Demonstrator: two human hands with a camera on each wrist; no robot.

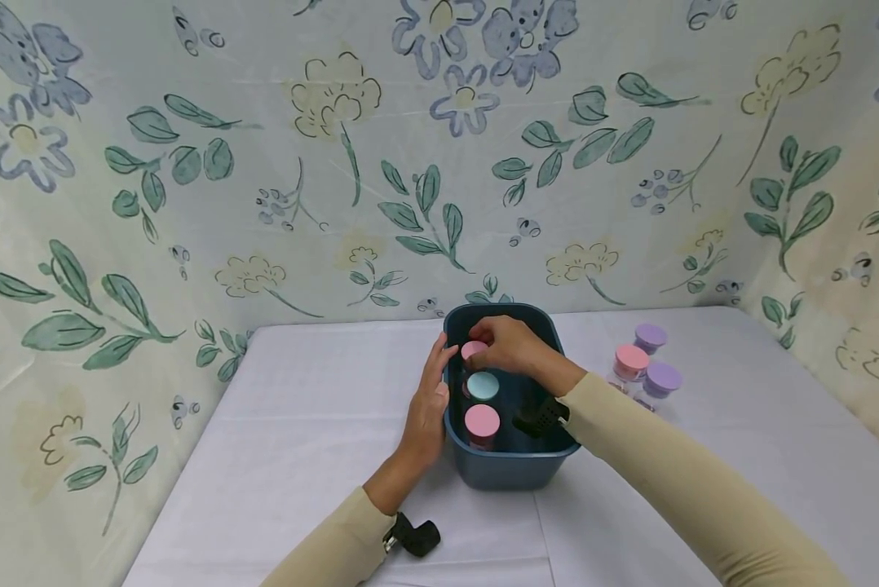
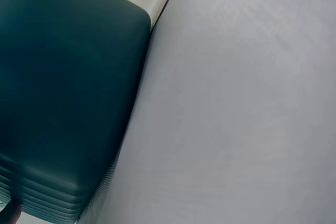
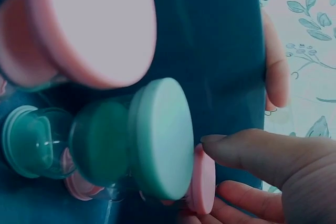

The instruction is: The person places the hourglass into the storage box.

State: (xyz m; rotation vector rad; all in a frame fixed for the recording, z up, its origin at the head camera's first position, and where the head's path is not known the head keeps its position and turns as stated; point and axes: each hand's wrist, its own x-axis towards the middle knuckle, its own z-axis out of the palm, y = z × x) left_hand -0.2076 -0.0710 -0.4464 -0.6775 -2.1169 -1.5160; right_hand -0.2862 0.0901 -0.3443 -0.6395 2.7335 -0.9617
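- Our right hand (image 1: 509, 344) pinches the far pink-lidded jar (image 1: 473, 351); a loose grip could topple it onto the teal-lidded jar (image 1: 483, 386).
- Our left hand (image 1: 428, 399), fingers seemingly flat, steadies the blue bin (image 1: 513, 469); it may slide.

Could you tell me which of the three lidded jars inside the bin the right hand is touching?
The pink-lidded jar farthest back in the blue bin, under the right hand; the teal-lidded jar and nearer pink jar stand untouched.

Your left hand (image 1: 426, 403) is lying flat, fingers straight; your right hand (image 1: 509, 345) is curling its fingertips (image 3: 231, 148) in a pinch.
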